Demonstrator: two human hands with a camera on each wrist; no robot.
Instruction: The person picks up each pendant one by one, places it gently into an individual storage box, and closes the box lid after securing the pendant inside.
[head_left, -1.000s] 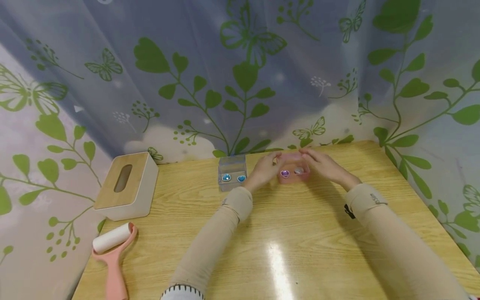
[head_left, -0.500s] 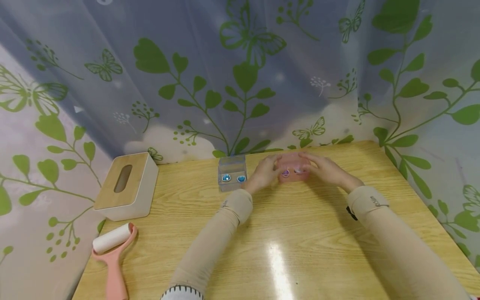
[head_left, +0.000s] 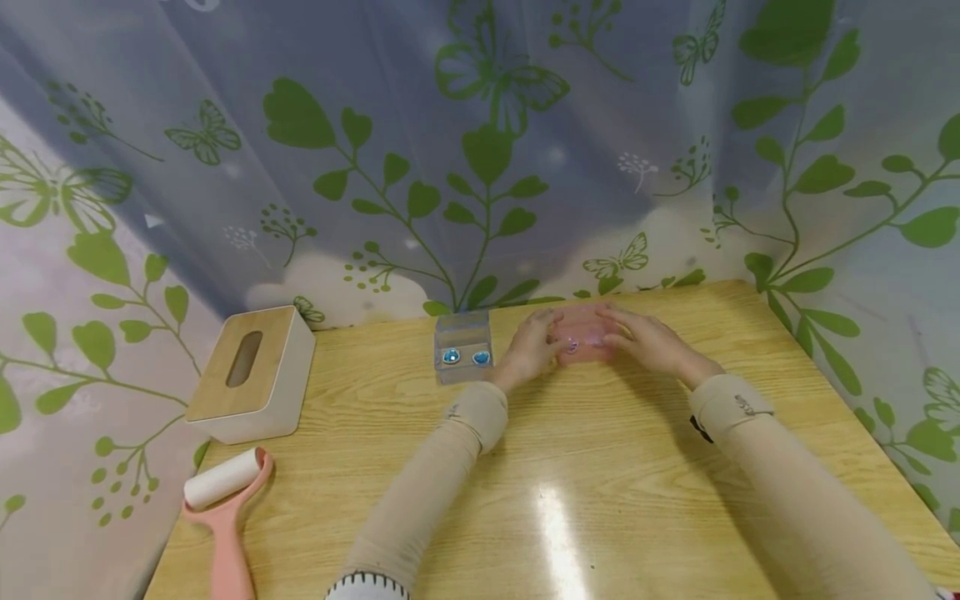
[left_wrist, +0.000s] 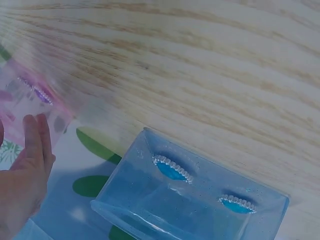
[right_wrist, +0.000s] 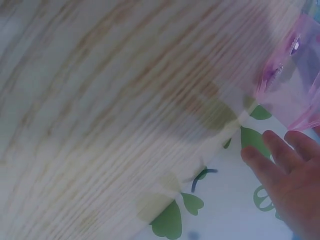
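A small clear pink box (head_left: 587,354) stands near the back of the table, with gems faintly visible through its plastic; a purple one (head_left: 572,346) shows best. My left hand (head_left: 527,346) holds its left side, thumb in front and fingers behind. At the right side my right hand (head_left: 655,340) holds it likewise. In the right wrist view the fingertips lie close to the box's edge, and contact is unclear there. Left of my left hand stands a clear bluish box (head_left: 462,372) with its lid raised, containing two blue gems (left_wrist: 172,170) with beaded rims.
A white tissue box (head_left: 288,392) with a wooden top stands at the table's left. In front of it lies a pink-handled lint roller (head_left: 225,517). A patterned curtain (head_left: 360,250) hangs along the table's back edge. The wooden table (head_left: 637,500) extends toward me.
The pink box's raised lid has come down over its gems, which now look dimmer through the plastic. Both thumbs have shifted onto its front. The bluish box has stayed put.
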